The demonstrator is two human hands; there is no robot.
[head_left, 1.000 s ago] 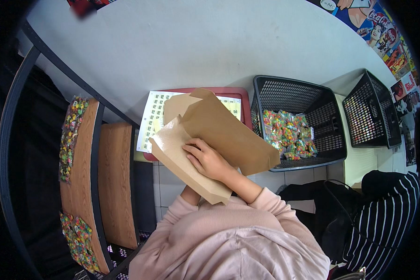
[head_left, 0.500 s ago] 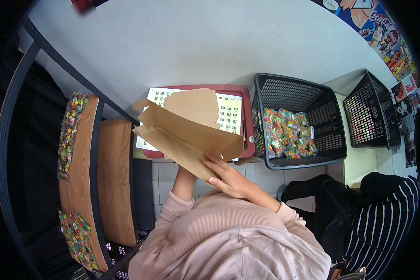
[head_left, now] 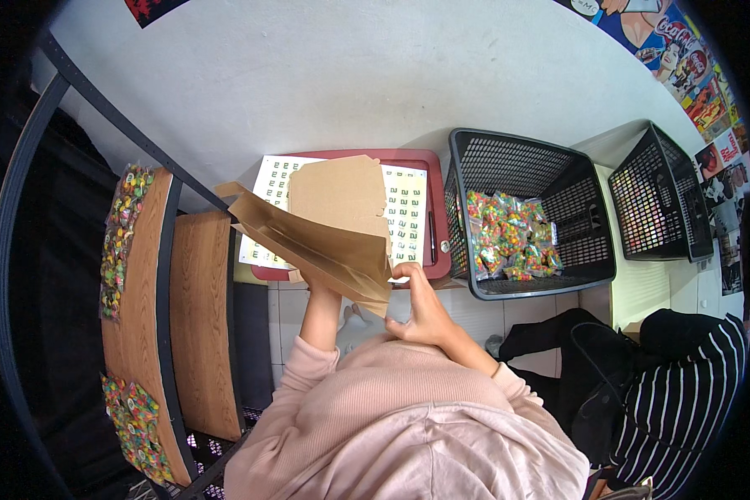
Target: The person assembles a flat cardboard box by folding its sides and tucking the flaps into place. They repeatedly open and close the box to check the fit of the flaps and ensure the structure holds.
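Note:
A partly folded brown cardboard box [head_left: 312, 242] is held in the air at a tilt, its trough-like inside showing. My left hand [head_left: 319, 282] holds it from beneath, and the box hides most of the fingers. At the right end of the box is my right hand [head_left: 425, 312], thumb and index finger apart in a curve, with the index fingertip close to the end edge. Whether it touches the cardboard I cannot tell. Behind the box, a flat piece of cardboard [head_left: 339, 187] lies on white printed sheets [head_left: 406, 212] on a red-rimmed board [head_left: 437, 200].
To the right stands a black plastic crate [head_left: 558, 167] with several bags of colourful sweets [head_left: 512, 233]. A second black crate [head_left: 662, 200] is beyond it. Wooden shelves [head_left: 204, 325] on the left bear more sweet bags [head_left: 137, 429]. A person in striped clothing [head_left: 683, 400] is at the lower right.
The box has shifted left and turned more steeply. My right hand has come off its near side to the right end, thumb and index finger now spread.

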